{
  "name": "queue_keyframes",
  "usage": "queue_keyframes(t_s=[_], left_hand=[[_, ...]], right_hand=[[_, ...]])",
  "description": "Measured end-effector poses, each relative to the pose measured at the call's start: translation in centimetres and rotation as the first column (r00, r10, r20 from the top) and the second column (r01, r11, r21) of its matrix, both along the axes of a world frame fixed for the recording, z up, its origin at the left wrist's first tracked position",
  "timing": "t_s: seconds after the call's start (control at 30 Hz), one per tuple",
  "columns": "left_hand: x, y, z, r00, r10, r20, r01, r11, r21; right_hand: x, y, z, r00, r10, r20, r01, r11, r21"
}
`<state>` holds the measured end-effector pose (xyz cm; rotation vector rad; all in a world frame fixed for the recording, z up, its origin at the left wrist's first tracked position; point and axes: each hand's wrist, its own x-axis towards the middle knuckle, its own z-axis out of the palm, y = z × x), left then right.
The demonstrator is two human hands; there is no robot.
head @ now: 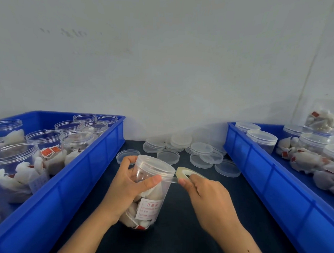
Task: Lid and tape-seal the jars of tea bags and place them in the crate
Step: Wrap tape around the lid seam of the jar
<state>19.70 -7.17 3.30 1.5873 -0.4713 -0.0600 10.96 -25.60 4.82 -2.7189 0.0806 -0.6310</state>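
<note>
A big pale wall [165,56] fills the top half of the view. It is a soft grey-white and looks flat and plain. A few faint dark smudges [71,32] sit high up on its left side. On the right, a thin straight line [307,74] runs down the wall, leaning a little, like a seam or a corner. Below the wall there is a table [177,236] with a very dark, nearly black top. The table meets the bottom of the wall. The light is even and a bit cool, with no strong shadows anywhere.
</note>
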Motion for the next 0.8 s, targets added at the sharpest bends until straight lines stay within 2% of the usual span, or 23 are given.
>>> queue_keyframes(t_s=[0.2, 0.5, 0.7, 0.8], left_hand=[[-0.1, 0.4, 0.1, 0.998, -0.058, 0.004, 0.058, 0.998, -0.017], [0.0, 0.4, 0.1, 0.988, -0.149, 0.038, 0.151, 0.987, -0.063], [-0.1, 0.4, 0.2, 0.988, -0.127, 0.090, 0.127, 0.992, 0.004], [-0.6, 0.1, 0.2, 0.980, -0.028, 0.195, 0.013, 0.997, 0.080]], right_hand=[[0.3, 0.7, -0.6, 0.999, -0.013, 0.040, 0.015, 0.998, -0.068], [0.5, 1.3, -1.1, 0.997, -0.034, 0.074, 0.039, 0.998, -0.058], [0.3, 1.8, -1.0, 0.998, -0.055, 0.038, 0.052, 0.997, 0.064], [0.1, 1.9, -0.8, 0.998, -0.066, 0.000, 0.066, 0.987, 0.149]])
